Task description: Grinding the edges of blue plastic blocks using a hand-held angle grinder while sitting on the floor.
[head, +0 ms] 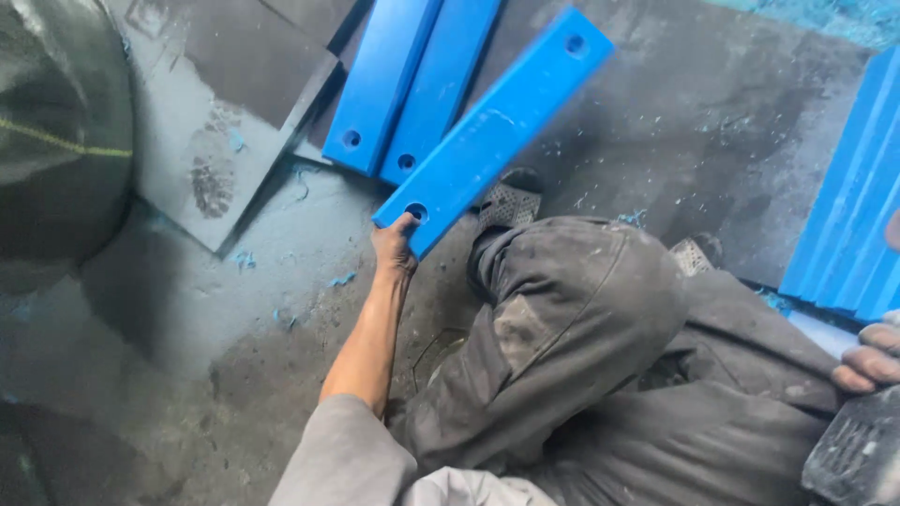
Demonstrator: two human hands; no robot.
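Gripped at its near end: a long blue plastic bar [495, 126], flat on the grimy workshop floor [216, 337], long axis slanting from lower left up toward the upper right, a bored hole at each end. Closed around that lower end, just beside the hole: the left hand [394, 245], arm stretched straight out ahead of the crouched body. Far closer to the bar than the right hand [872, 356], which sat at the frame's right edge, fingers curled over a dark ribbed block [858, 454]; how firmly it was held could not be told. Lay to the bar's left, side by side and touching each other: two more blue bars [412, 84], their drilled ends pointing down toward the hand, resting partly on dark grey sheets [234, 94] spread toward the floor's upper left corner. Stacked against the right edge: a ridged pile of further blue strips [848, 215]. Filled the foreground: dusty grey trousers [581, 347], knee bent, with a dark shoe [506, 201] planted just below the gripped bar. Scattered across the floor: blue shavings.
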